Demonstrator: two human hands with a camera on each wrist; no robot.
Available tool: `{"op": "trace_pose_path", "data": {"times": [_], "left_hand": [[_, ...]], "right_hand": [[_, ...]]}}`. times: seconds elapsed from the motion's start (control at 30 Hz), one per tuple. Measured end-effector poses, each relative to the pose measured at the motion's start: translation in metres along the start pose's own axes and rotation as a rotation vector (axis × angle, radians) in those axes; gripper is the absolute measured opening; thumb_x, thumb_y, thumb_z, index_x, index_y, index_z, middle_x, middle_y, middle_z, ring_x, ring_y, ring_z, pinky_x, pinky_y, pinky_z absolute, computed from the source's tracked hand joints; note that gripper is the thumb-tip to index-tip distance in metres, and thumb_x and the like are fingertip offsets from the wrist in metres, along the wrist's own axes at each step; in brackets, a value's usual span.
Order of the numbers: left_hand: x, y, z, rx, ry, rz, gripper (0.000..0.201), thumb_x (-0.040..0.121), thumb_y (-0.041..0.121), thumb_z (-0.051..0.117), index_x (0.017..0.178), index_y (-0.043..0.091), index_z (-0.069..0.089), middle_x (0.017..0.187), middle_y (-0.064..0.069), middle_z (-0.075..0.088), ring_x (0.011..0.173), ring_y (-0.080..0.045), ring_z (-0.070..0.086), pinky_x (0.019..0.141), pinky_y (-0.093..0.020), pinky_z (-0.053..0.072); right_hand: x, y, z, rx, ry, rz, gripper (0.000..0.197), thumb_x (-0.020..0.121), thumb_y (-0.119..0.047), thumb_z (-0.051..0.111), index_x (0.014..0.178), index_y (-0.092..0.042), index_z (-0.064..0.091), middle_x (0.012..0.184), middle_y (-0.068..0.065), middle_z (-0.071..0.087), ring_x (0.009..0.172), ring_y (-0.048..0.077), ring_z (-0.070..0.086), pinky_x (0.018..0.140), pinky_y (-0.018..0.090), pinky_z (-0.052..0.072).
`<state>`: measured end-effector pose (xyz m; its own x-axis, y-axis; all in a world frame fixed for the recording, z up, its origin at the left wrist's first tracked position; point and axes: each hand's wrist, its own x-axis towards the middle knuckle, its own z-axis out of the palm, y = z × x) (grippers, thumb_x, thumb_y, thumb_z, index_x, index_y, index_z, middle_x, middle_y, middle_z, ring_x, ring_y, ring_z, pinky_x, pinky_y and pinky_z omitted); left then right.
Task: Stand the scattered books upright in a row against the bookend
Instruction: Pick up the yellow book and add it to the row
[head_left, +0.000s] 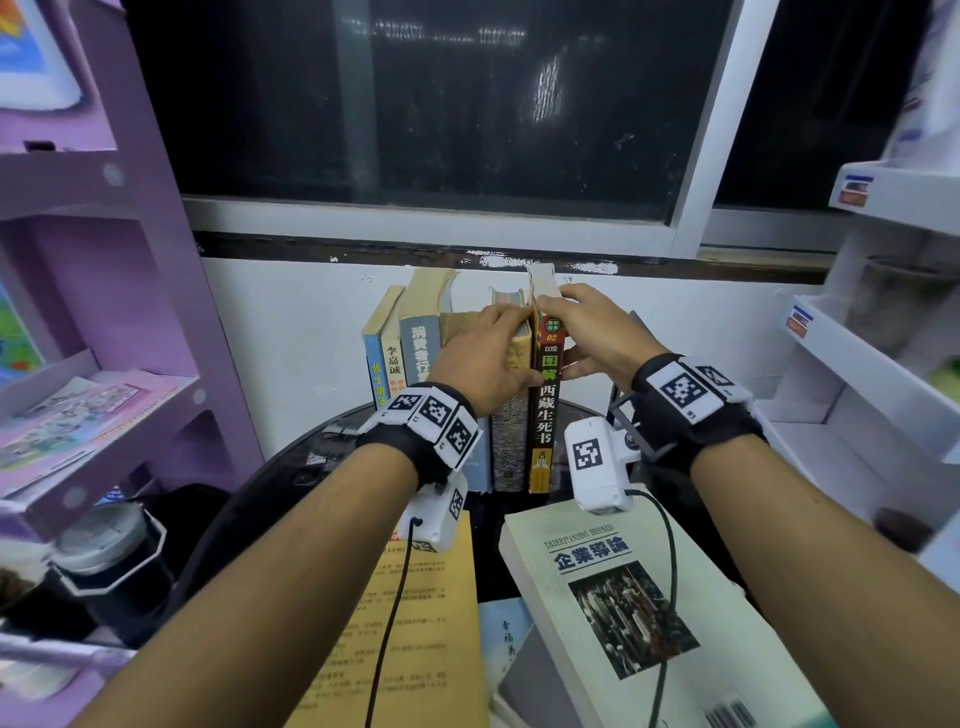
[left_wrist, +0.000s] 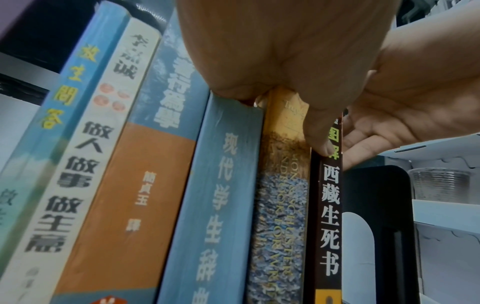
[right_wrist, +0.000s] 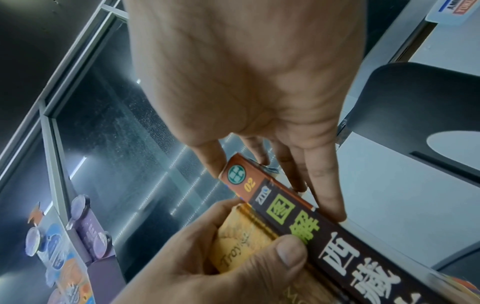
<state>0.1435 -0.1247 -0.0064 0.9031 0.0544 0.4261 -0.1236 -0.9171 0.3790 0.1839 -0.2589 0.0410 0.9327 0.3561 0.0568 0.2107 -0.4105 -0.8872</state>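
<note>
Both forearms reaching forward, bare, wrists strapped with black bands carrying white marker blocks. Left hand (head_left: 485, 358) lying palm-down, fingers curling over top, thumb (left_wrist: 320, 142) pressing down along front. Right hand (head_left: 592, 332) mirroring it just beside, fingers (right_wrist: 326, 185) stretching nearly straight along far side, thumb hidden in wrist view. Index fingertips of both hands almost meeting at top. Both wrists raised off bench, backs of hands facing up.
</note>
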Motion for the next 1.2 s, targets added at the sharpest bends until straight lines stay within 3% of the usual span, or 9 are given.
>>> {"op": "trace_pose_path", "data": {"times": [0.13, 0.43, 0.67, 0.9, 1.03, 1.1, 1.17, 1.2], "left_hand": [[-0.003, 0.000, -0.001, -0.032, 0.002, 0.018, 0.078, 0.081, 0.038, 0.071, 0.146, 0.019, 0.032, 0.147, 0.000, 0.037, 0.133, -0.020, 0.037, 0.108, -0.036, 0.032], [-0.025, 0.004, -0.006, -0.041, 0.027, 0.045, 0.073, 0.081, 0.037, 0.070, 0.143, 0.015, 0.037, 0.145, -0.003, 0.038, 0.134, -0.020, 0.034, 0.112, -0.041, 0.030], [-0.049, 0.011, -0.011, -0.063, 0.053, 0.044, 0.073, 0.082, 0.039, 0.069, 0.143, 0.017, 0.036, 0.147, -0.004, 0.033, 0.136, -0.021, 0.031, 0.114, -0.042, 0.029], [-0.075, 0.024, -0.014, -0.123, 0.044, -0.022, 0.072, 0.084, 0.038, 0.068, 0.144, 0.018, 0.034, 0.150, -0.002, 0.029, 0.137, -0.022, 0.031, 0.113, -0.044, 0.031], [-0.092, 0.036, -0.012, -0.169, 0.008, -0.091, 0.069, 0.087, 0.038, 0.065, 0.145, 0.018, 0.032, 0.151, -0.002, 0.030, 0.136, -0.021, 0.035, 0.111, -0.037, 0.031], [-0.100, 0.041, -0.009, -0.226, -0.016, -0.119, 0.068, 0.088, 0.036, 0.065, 0.145, 0.016, 0.032, 0.150, -0.005, 0.031, 0.136, -0.022, 0.035, 0.111, -0.034, 0.029], [-0.108, 0.047, -0.004, -0.259, -0.055, -0.158, 0.068, 0.089, 0.035, 0.064, 0.145, 0.016, 0.032, 0.150, -0.006, 0.031, 0.137, -0.022, 0.034, 0.111, -0.033, 0.027], [-0.111, 0.049, -0.001, -0.277, -0.088, -0.189, 0.068, 0.089, 0.035, 0.064, 0.146, 0.016, 0.032, 0.151, -0.007, 0.031, 0.137, -0.023, 0.034, 0.111, -0.032, 0.027]], "right_hand": [[-0.005, 0.004, -0.001, 0.021, 0.004, -0.001, 0.040, 0.094, -0.045, 0.052, 0.129, -0.026, 0.047, 0.108, 0.006, 0.067, 0.090, 0.027, 0.071, 0.081, 0.046, 0.059], [-0.027, 0.001, -0.005, -0.040, 0.015, -0.024, 0.055, 0.096, -0.044, 0.049, 0.145, -0.024, 0.034, 0.119, 0.007, 0.062, 0.101, 0.028, 0.065, 0.087, 0.046, 0.056], [-0.053, 0.000, -0.014, -0.085, 0.003, 0.001, 0.060, 0.097, -0.043, 0.050, 0.148, -0.020, 0.030, 0.114, 0.007, 0.052, 0.106, 0.031, 0.060, 0.091, 0.047, 0.054], [-0.085, 0.009, -0.023, -0.149, -0.032, 0.041, 0.058, 0.098, -0.043, 0.049, 0.147, -0.017, 0.032, 0.126, 0.008, 0.048, 0.110, 0.030, 0.057, 0.094, 0.046, 0.052], [-0.104, 0.019, -0.030, -0.232, -0.060, 0.083, 0.059, 0.097, -0.046, 0.048, 0.147, -0.018, 0.034, 0.145, 0.008, 0.043, 0.122, 0.029, 0.050, 0.094, 0.042, 0.051], [-0.113, 0.026, -0.033, -0.303, -0.077, 0.096, 0.060, 0.097, -0.047, 0.047, 0.147, -0.016, 0.033, 0.148, 0.007, 0.040, 0.128, 0.028, 0.046, 0.101, 0.045, 0.046], [-0.121, 0.033, -0.035, -0.372, -0.091, 0.098, 0.056, 0.099, -0.044, 0.046, 0.143, -0.011, 0.038, 0.141, 0.008, 0.047, 0.123, 0.026, 0.049, 0.105, 0.045, 0.042], [-0.125, 0.037, -0.036, -0.390, -0.097, 0.105, 0.052, 0.099, -0.043, 0.046, 0.138, -0.008, 0.043, 0.128, 0.007, 0.053, 0.112, 0.024, 0.053, 0.103, 0.043, 0.043]]}}
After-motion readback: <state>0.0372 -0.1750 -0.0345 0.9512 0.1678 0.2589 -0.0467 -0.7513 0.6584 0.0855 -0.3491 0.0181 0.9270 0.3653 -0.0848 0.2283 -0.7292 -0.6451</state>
